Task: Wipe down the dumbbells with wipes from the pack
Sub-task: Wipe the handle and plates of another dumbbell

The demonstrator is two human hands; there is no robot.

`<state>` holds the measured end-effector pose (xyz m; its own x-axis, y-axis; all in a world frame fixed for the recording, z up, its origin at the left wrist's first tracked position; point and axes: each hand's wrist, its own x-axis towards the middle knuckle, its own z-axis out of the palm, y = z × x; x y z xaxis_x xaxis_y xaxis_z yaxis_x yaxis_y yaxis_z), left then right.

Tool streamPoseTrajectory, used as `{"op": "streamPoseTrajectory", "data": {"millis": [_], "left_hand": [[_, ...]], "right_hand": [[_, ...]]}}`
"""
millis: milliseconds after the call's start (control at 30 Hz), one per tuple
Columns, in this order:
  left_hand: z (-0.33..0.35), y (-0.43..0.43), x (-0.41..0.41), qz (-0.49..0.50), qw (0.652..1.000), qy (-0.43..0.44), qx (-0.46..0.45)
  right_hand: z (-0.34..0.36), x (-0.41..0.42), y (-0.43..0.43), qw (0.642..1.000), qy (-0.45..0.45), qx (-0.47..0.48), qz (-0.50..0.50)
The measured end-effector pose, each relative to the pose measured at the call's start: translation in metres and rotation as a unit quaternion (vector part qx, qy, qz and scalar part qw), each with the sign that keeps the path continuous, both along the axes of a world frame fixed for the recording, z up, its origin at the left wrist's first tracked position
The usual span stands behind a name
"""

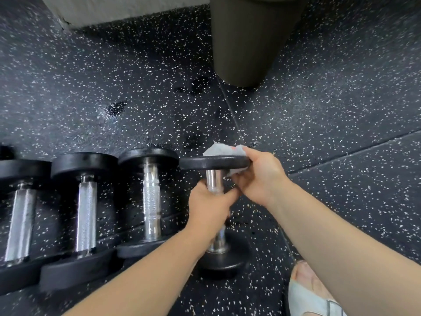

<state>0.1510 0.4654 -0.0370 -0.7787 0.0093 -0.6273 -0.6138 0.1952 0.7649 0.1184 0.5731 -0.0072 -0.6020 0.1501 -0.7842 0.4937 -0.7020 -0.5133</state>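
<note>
The dumbbell [215,179] is tipped up off the floor [330,110], right end of the row [86,208] – left hand [210,207] wraps the handle to steady it, so the right hand [257,176] can pinch a wipe [222,150] round the top plate's rim.

**A gym's weights corner**

The floor [341,99] is black rubber flecked with white, laid in large mats with visible seams [355,151] between them, the kind used under weights. A row of dumbbells [151,197] with black round ends and ridged chrome handles lies on it. A dark round bin [246,42] stands near a pale wall [114,8].
</note>
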Motion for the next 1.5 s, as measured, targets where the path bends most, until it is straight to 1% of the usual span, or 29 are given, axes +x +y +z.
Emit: {"op": "streamPoseTrajectory", "data": {"millis": [67,133,233,367,433,533,600,633,667,700,733,767,800,900,1000,1067,1133,1200,1267,1333,1400,1500], "left_hand": [[-0.002,0.001,-0.001,0.003,0.999,-0.026,0.030],[-0.005,0.000,-0.003,0.001,0.999,-0.030,0.043],[-0.007,-0.004,-0.004,-0.007,0.998,-0.037,0.049],[-0.006,-0.008,-0.007,-0.016,0.996,-0.061,0.062],[-0.009,-0.009,-0.007,-0.032,0.995,-0.079,0.052],[-0.010,-0.013,-0.005,-0.064,0.988,-0.117,0.079],[-0.013,-0.012,-0.004,-0.067,0.986,-0.125,0.083],[-0.013,-0.010,-0.003,-0.054,0.990,-0.112,0.062],[-0.010,-0.007,0.000,-0.051,0.995,-0.083,0.011],[-0.006,-0.003,0.002,-0.065,0.995,-0.048,-0.059],[0.000,0.002,0.007,-0.090,0.987,-0.020,-0.133],[0.005,0.005,0.012,-0.110,0.977,0.000,-0.181],[0.008,0.008,0.016,-0.116,0.974,0.010,-0.196],[0.008,0.005,0.015,-0.084,0.978,0.018,-0.192],[0.004,-0.003,0.009,-0.054,0.987,0.029,-0.149],[0.003,-0.005,0.006,-0.028,0.995,0.025,-0.094],[0.000,-0.002,0.000,-0.004,1.000,0.004,-0.026],[-0.001,0.004,-0.008,0.003,0.999,-0.019,0.037],[-0.001,0.009,-0.014,-0.014,0.996,-0.036,0.080],[-0.001,0.011,-0.017,-0.038,0.994,-0.049,0.093],[-0.002,0.009,-0.019,-0.047,0.993,-0.052,0.095],[-0.006,0.004,-0.020,-0.068,0.992,-0.048,0.096]], "right_hand": [[-0.002,-0.004,0.000,0.999,-0.021,-0.035,-0.002],[-0.003,-0.006,0.002,0.999,-0.021,-0.040,0.002],[0.005,-0.002,0.001,1.000,0.018,-0.005,0.000],[0.016,0.011,-0.006,0.996,0.084,0.007,0.003],[0.008,0.009,-0.004,0.998,0.064,0.026,0.014],[-0.009,0.002,0.005,0.999,-0.014,-0.034,0.013],[-0.015,0.002,0.011,0.998,-0.037,-0.054,0.017],[-0.015,0.003,0.013,0.997,-0.036,-0.059,0.021],[-0.015,0.003,0.014,0.997,-0.032,-0.064,0.018],[-0.013,0.003,0.015,0.997,-0.024,-0.072,0.013],[-0.012,0.003,0.015,0.997,-0.017,-0.075,0.009],[-0.012,0.003,0.015,0.997,-0.013,-0.078,0.002],[-0.012,0.002,0.013,0.997,-0.011,-0.076,-0.005],[-0.012,0.003,0.006,0.998,0.000,-0.053,-0.013],[-0.003,0.009,0.000,0.999,0.043,-0.013,0.020],[0.003,0.013,0.000,0.995,0.083,0.025,0.042],[0.007,0.015,0.002,0.993,0.097,0.043,0.049],[0.005,0.009,0.007,0.996,0.089,0.010,0.015],[0.002,0.001,0.014,0.997,0.054,-0.045,-0.029],[0.001,-0.004,0.018,0.997,0.032,-0.071,-0.024],[0.001,-0.005,0.018,0.996,0.033,-0.073,-0.025],[0.008,0.003,0.011,0.996,0.071,-0.018,-0.045]]}}
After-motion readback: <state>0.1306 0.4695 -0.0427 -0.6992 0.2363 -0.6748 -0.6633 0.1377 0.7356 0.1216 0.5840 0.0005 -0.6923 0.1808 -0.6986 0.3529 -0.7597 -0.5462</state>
